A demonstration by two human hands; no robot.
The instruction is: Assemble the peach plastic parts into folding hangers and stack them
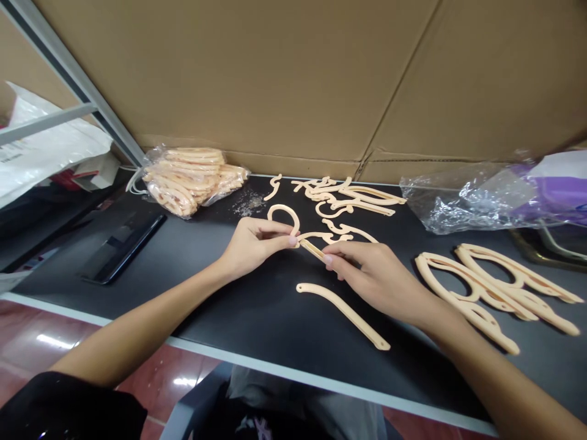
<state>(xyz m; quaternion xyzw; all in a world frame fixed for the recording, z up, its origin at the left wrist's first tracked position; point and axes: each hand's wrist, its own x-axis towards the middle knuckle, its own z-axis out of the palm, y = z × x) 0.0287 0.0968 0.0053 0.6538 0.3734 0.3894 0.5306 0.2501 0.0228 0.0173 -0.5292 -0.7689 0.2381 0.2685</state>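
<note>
My left hand (257, 244) pinches a cream plastic hanger hook (288, 214) near its lower end, with the curve pointing up. In my right hand (367, 272) is a slim cream hanger arm (313, 249), gripped between thumb and fingers. The hook and the arm meet between my hands; whether they are joined I cannot tell. Just in front of my hands a loose curved hanger arm (343, 313) lies on the black tabletop (238, 330). Behind them is a heap of loose hanger parts (348, 197). To the right lie folded hangers (486, 284).
A clear bag packed with cream hanger parts (188, 177) stands at the back left. A dark phone (126, 247) lies left of my arm. Crumpled clear plastic (468, 201) and a purple package (559, 189) sit at the right. A cardboard wall (257, 79) closes the back.
</note>
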